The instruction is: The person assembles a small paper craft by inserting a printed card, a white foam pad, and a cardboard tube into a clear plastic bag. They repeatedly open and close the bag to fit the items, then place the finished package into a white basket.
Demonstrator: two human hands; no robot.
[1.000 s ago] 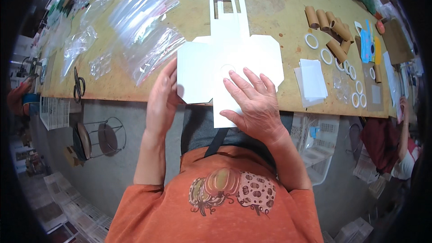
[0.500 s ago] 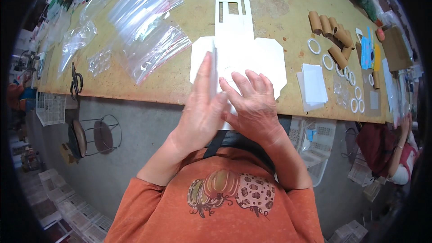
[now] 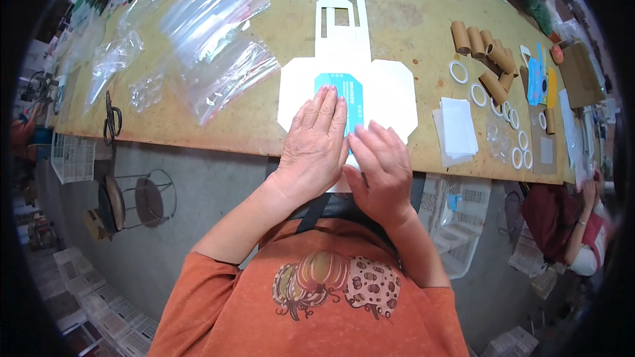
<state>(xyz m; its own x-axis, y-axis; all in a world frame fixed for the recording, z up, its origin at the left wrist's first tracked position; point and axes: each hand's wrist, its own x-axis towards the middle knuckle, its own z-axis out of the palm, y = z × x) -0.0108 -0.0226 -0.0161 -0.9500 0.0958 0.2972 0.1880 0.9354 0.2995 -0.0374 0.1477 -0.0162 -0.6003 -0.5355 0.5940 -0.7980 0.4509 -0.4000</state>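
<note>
A white die-cut cardboard box blank (image 3: 391,92) lies flat at the table's front edge, its handle cut-outs pointing away from me. Along its middle a flap is folded over, showing a bright blue printed panel (image 3: 354,96). My left hand (image 3: 316,135) lies flat on this panel with the fingers stretched out close together. Beside it on the right, my right hand (image 3: 382,165) is at the flap's near right edge, fingers bent and apart from the thumb, slightly blurred. The hands cover the near part of the panel.
Clear plastic bags (image 3: 211,39) and black scissors (image 3: 112,119) lie to the left. On the right are brown cardboard tubes (image 3: 461,37), white rings (image 3: 458,72) and a stack of white paper (image 3: 456,129). A stool (image 3: 151,199) stands below; another person's arm (image 3: 582,221) shows far right.
The flap that stood upright against my left hand now lies folded down, blue side up. My left hand has turned palm down onto it; my right hand has shifted slightly toward me.
</note>
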